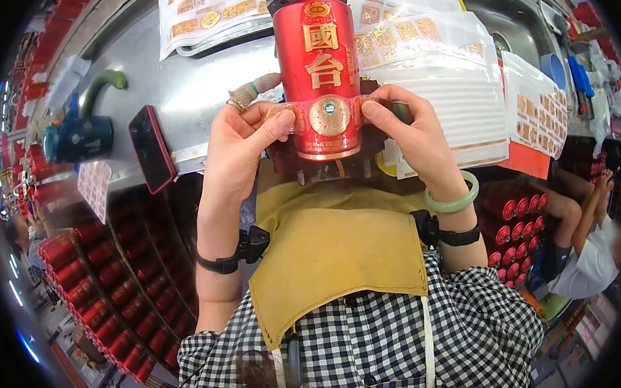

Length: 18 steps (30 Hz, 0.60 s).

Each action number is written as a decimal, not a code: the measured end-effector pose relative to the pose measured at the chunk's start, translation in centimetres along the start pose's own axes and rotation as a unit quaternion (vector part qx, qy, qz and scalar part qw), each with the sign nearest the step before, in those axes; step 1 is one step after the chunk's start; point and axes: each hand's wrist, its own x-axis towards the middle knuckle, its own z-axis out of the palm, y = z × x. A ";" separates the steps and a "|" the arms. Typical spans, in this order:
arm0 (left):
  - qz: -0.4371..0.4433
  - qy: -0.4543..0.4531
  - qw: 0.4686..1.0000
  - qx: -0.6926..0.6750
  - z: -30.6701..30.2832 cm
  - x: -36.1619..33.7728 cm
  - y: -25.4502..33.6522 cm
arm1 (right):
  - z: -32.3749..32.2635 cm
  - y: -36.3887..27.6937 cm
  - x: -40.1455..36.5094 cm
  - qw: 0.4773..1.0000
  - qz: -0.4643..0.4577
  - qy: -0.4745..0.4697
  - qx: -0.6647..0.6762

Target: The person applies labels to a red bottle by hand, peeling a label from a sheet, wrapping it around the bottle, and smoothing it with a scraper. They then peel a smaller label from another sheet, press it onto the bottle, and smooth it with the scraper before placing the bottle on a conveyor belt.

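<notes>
A red bottle [317, 53] with gold characters lies in a dark holder, its neck toward the far side. Across its lower part sits a clear-edged label [329, 116] with a round gold emblem. My left hand [247, 130] pinches the label's left end between thumb and fingers; a finger cot covers one fingertip. At the right end, my right hand [408, 122] pinches the label the same way, with a green bangle on that wrist.
Sticker sheets [210, 16] and a white sheet stack [436, 103] lie on the metal table [149, 55]. A phone [152, 147] and a teal tape dispenser [79, 139] are at left. Red bottles stand in racks on both sides. Another person sits at right.
</notes>
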 end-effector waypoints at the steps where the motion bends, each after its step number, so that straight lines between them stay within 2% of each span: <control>1: -0.002 -0.002 1.000 0.000 0.0 0.0 0.1 | 0.0 0.0 0.0 1.000 0.001 0.000 0.001; 3: -0.005 -0.002 1.000 -0.003 0.0 0.0 0.1 | 0.0 0.0 0.0 1.000 -0.023 0.003 -0.015; 18: -0.006 -0.002 1.000 -0.012 0.1 -0.1 0.0 | 0.1 0.0 0.0 0.999 -0.028 0.005 -0.015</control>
